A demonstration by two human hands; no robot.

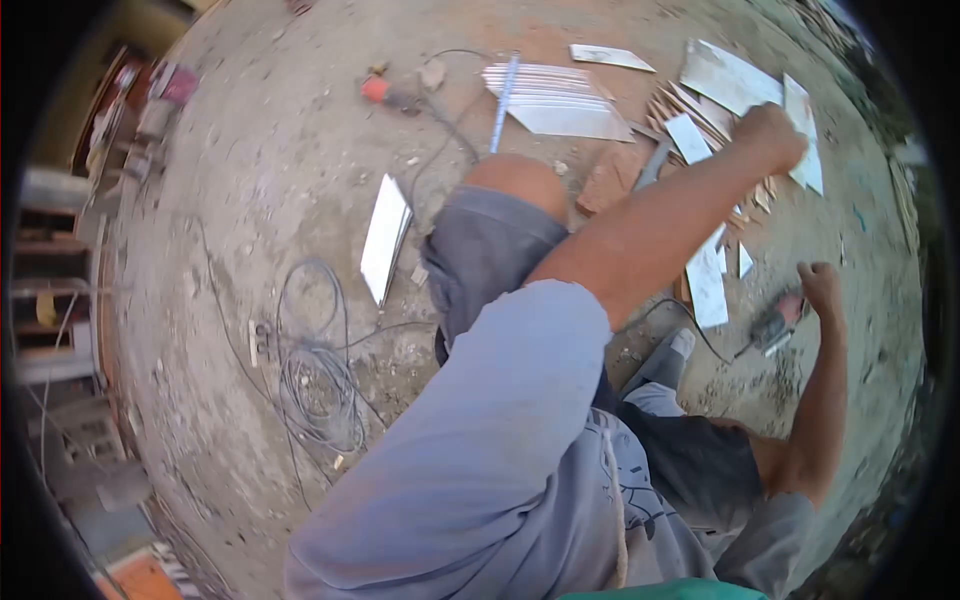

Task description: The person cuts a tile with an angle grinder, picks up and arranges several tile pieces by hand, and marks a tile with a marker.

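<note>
My left hand (770,138), at the end of the arm that crosses the view, is closed over the far right tile pieces. Around it lie a large white tile piece (728,76), a long narrow piece (813,158) and several brown-edged strips. What its curled fingers hold, if anything, is hidden. My right hand (822,290) is closed too, fingers bent, just above a red and grey corded power tool (778,322) on the ground. I cannot tell whether something small is in it. White tile strips (707,285) lie to the left of that tool.
A stack of white tile pieces (570,118) lies ahead beside a blue-white measuring tape (505,105). Another orange-tipped corded tool (388,93) is farther left. Angled tile pieces (383,240) rest near my knee. A coiled grey cable (318,385) spreads over the dusty ground.
</note>
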